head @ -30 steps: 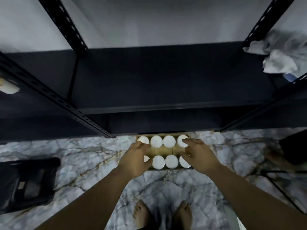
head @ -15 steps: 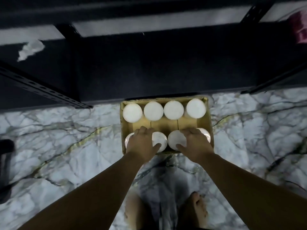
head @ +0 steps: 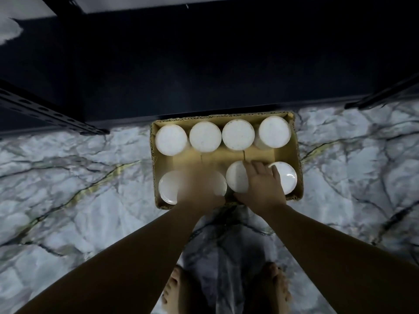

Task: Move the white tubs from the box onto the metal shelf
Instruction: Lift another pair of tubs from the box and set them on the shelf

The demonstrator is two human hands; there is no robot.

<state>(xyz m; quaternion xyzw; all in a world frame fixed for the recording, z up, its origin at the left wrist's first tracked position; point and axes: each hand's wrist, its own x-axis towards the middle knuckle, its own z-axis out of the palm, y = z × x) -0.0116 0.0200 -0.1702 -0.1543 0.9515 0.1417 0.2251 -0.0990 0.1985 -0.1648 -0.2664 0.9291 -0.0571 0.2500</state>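
A shallow open cardboard box [head: 297,152] sits on a grey-veined marble floor [head: 68,177], its far edge touching the front lip of a dark metal shelf [head: 204,64] that lies low, just above the floor. Eight round white plastic tubs with flat lids stand in the box in two rows of four. The far row [head: 205,136] is untouched. The near row is under the person's two bare hands.

The right hand [head: 260,186] lies spread across the tops of the two right-hand near tubs [head: 235,177], fingers apart, not yet closed round either. The left hand [head: 199,189] is blurred over the two left-hand near tubs [head: 169,186]; I cannot tell whether it grips anything.

Likely trouble: each hand spans two tubs, so lifting a pair by the lids could let one slip or a lid pop off. The tubs stand close together, leaving little room for fingers between them, and the near box wall crowds the wrists. A dropped tub would hit hard marble near the person's bare feet [head: 226,288].

Open room: the shelf surface directly ahead looks bare and wide. A slanted perforated black metal upright [head: 45,114] crosses at left, another at right, so tubs should travel straight forward between them.
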